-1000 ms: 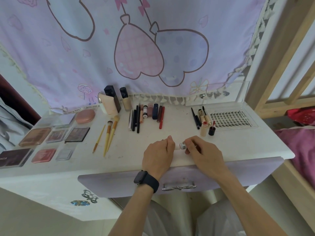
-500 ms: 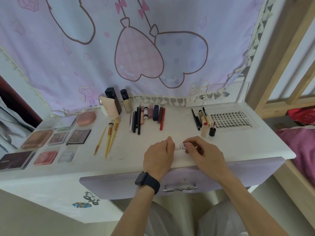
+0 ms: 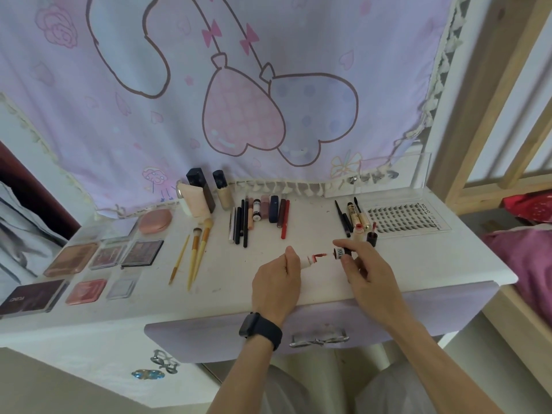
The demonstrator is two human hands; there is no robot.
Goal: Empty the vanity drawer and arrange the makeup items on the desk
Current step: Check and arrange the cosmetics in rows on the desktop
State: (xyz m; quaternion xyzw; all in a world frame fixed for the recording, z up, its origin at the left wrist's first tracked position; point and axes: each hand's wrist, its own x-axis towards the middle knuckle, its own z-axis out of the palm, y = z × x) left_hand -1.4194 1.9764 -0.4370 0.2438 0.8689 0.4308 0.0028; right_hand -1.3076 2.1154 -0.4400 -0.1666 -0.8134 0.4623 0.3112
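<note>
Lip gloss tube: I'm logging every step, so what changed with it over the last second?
The right hand pulled the cap rightward off the tube, baring the red wand. The left hand kept gripping the tube, and nothing was let go. Everything else on the desk stayed put.

Soft even daylight, faint shadows, no glare, wide-angle bending at edges, slightly soft focus

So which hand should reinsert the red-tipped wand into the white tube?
Right hand: it pinches the red-tipped wand by its black cap, tip aimed at the small white tube the left hand grips.
</note>
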